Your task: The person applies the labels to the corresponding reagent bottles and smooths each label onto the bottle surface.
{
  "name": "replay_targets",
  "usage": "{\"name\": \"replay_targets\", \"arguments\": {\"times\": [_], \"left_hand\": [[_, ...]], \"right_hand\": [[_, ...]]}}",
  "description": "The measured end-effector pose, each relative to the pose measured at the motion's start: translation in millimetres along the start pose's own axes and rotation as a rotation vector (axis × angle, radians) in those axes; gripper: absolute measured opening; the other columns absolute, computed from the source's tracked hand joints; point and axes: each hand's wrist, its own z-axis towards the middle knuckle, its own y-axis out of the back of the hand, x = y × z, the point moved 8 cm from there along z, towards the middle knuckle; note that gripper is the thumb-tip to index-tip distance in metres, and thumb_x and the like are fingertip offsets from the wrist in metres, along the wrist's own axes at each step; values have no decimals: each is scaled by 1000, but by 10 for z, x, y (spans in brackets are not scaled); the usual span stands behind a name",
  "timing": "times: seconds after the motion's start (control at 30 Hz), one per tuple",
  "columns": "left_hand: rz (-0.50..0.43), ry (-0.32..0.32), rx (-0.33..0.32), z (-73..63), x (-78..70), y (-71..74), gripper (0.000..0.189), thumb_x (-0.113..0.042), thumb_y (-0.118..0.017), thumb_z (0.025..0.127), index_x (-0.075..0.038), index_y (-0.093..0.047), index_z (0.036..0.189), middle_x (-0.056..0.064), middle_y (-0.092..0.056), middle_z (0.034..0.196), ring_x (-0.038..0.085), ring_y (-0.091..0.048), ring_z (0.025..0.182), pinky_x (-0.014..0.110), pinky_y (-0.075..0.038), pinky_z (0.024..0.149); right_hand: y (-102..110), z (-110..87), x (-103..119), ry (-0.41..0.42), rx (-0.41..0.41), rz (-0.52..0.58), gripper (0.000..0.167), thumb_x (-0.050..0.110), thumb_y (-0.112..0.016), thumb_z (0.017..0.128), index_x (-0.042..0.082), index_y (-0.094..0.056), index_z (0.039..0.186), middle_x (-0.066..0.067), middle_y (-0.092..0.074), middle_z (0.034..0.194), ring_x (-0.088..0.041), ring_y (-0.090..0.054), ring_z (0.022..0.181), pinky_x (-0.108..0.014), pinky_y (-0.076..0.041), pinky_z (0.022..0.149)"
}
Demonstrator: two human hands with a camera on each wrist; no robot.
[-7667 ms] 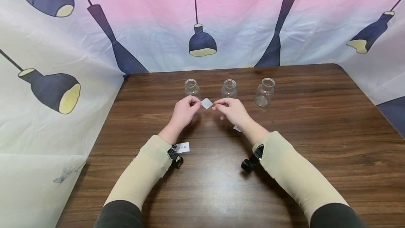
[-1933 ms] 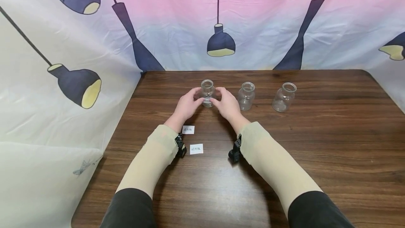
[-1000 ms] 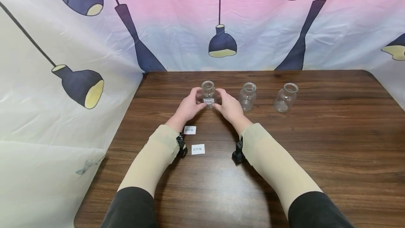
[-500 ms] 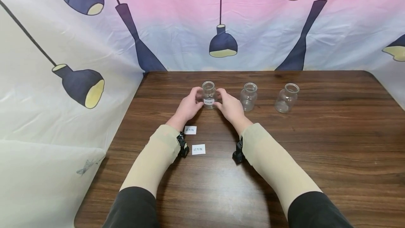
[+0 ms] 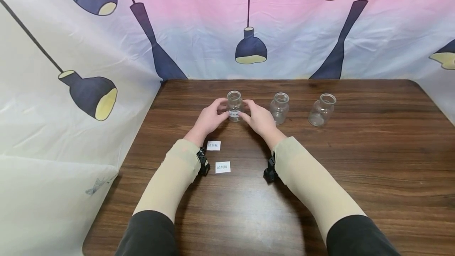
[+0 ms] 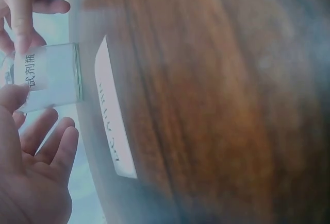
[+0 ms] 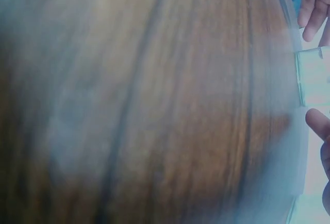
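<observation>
The leftmost clear glass reagent bottle [image 5: 234, 97] stands upright on the table, with a white label [image 5: 234, 114] bearing black characters across its front. My left hand [image 5: 209, 119] holds the bottle from the left, its thumb on the label's left end. From the other side my right hand [image 5: 259, 117] holds it too, the thumb at the label's right end. In the left wrist view both thumbs meet the label [image 6: 32, 74], and the lower fingers of the left hand [image 6: 38, 172] spread loosely below the glass. The right wrist view catches only the bottle's base [image 7: 312, 77] between the hands.
Two more open glass bottles stand to the right, a middle one [image 5: 279, 108] and a far right one [image 5: 321, 110]. Two white labels lie nearer me, an upper label [image 5: 214, 145] and a lower label [image 5: 222, 167]. A patterned curtain [image 5: 199, 50] hangs behind the table.
Earliest, the label was held between both hands in front of the bottles; now it is on the left bottle. Half a second ago the thumbs were off its ends; they now press there.
</observation>
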Motion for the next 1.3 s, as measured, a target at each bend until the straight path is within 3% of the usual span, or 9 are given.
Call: {"name": "replay_targets", "arguments": {"times": [0.17, 0.4, 0.73, 1.03, 1.3], "left_hand": [[-8, -22, 11, -15, 1, 8, 48, -35, -55, 94, -24, -40, 139, 3, -58, 127, 19, -51, 119, 41, -37, 100], [-4, -30, 7, -10, 1, -3, 47, -33, -54, 95, -22, -40, 139, 4, -59, 127, 20, -50, 120, 42, -36, 101], [-37, -2, 26, -25, 38, -29, 57, -29, -60, 92, -22, -34, 142, 3, -58, 127, 21, -52, 118, 42, -38, 99], [-64, 3, 32, -98, 106, 25, 62, -30, -65, 88, -21, -35, 142, 3, -58, 126, 22, -54, 111, 42, -45, 88], [-85, 2, 43, -156, 146, 60, 59, -29, -67, 87, -21, -39, 139, 4, -58, 127, 24, -52, 116, 44, -42, 94]], "right_hand": [[16, -5, -1, -9, -13, 1, 46, 38, -50, 96, 14, -44, 135, -6, -63, 119, -24, -59, 106, -42, -44, 90], [13, -18, -25, -29, -30, 4, 43, 35, -52, 96, 15, -47, 133, -4, -64, 118, -23, -60, 106, -42, -44, 89], [-81, -51, -71, -38, 59, 10, 64, 34, -60, 91, 15, -31, 145, -6, -62, 121, -26, -59, 108, -44, -44, 90], [-18, -73, -83, -59, 78, 50, 69, 36, -61, 90, 11, -29, 146, -7, -60, 124, -27, -56, 112, -43, -42, 94], [45, -123, -53, -76, 121, 89, 67, 37, -61, 90, 11, -32, 144, -8, -57, 128, -26, -54, 115, -43, -41, 95]]}}
